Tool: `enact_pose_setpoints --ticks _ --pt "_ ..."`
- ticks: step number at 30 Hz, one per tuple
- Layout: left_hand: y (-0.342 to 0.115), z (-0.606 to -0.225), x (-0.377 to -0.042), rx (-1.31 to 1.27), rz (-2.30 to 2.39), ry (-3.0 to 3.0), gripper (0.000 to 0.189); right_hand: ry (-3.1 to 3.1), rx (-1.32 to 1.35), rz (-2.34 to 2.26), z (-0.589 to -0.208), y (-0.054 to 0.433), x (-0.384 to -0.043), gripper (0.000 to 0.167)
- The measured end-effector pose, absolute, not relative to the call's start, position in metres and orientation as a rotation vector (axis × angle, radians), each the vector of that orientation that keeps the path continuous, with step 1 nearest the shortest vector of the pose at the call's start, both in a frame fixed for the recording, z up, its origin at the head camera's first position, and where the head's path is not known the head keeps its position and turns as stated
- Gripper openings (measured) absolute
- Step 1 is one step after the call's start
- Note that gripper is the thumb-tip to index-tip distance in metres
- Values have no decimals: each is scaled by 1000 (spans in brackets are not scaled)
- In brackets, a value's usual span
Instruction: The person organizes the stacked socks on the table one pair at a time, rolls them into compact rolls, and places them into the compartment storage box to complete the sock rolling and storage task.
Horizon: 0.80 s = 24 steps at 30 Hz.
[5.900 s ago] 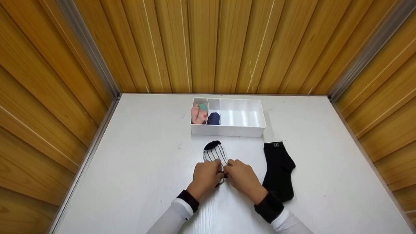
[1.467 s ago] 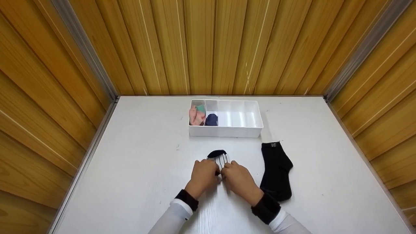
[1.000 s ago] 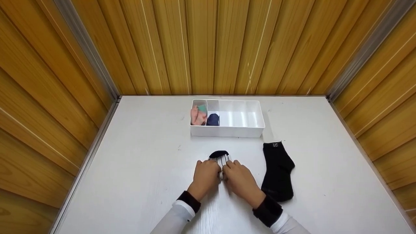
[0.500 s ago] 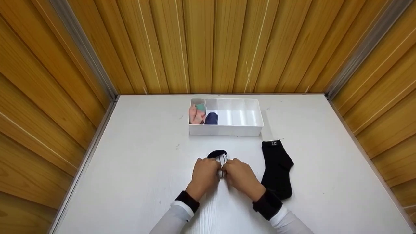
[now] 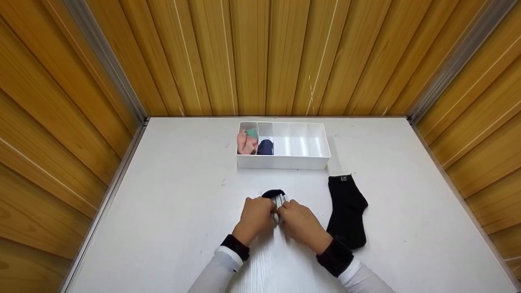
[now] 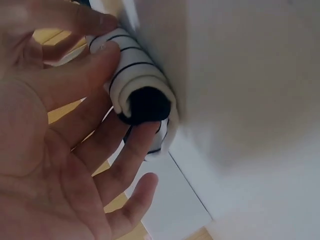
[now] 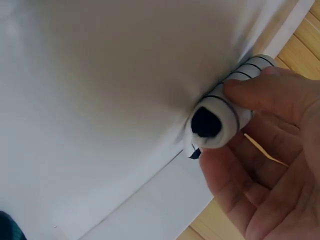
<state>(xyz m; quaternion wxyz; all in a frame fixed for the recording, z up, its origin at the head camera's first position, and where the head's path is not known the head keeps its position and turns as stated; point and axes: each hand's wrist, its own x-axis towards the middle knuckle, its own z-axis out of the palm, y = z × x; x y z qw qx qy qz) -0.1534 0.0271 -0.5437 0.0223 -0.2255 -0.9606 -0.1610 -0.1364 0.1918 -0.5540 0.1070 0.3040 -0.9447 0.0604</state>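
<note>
Between both hands lies a white sock with dark stripes [image 5: 278, 200], partly rolled up; its black toe end [image 5: 273, 193] points away toward the box. In the left wrist view my left hand [image 5: 255, 215] pinches one end of the striped roll [image 6: 135, 65], thumb on top and fingers beneath, with a dark core showing in the spiral. My right hand [image 5: 302, 223] grips the roll's other end, its thumb pressing on the striped cloth [image 7: 215, 107] in the right wrist view. A black sock [image 5: 347, 211] lies flat to the right of the right hand.
A white divided box [image 5: 285, 162] stands at the back of the white table [image 5: 171, 195]. Pink [image 5: 246, 143] and green socks [image 5: 252, 133] fill its left compartment, and a dark blue sock [image 5: 265, 147] sits beside them. Wood-patterned walls [image 5: 260, 57] enclose three sides.
Over the last several seconds the striped sock has become shorter, rolled up toward its black end by both hands. Within the last second the hands have barely shifted. Box and black sock stay put.
</note>
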Motion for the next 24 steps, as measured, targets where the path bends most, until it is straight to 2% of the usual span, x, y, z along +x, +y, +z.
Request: enact_pose_setpoints --ticks 9,12,17,24 --pt "40 -548 -136 -681 -103 -2785 6 -2934 1003 495 -540 205 -154 21" --pt "45 -550 -132 -689 -66 -2730 3 -2995 991 583 -537 208 -158 20" --pt "47 -549 -135 -710 -127 -2715 11 -3013 958 570 -532 212 -153 14" --pt "36 -546 -144 -723 -288 -2875 9 -2901 896 407 -533 212 -137 36"
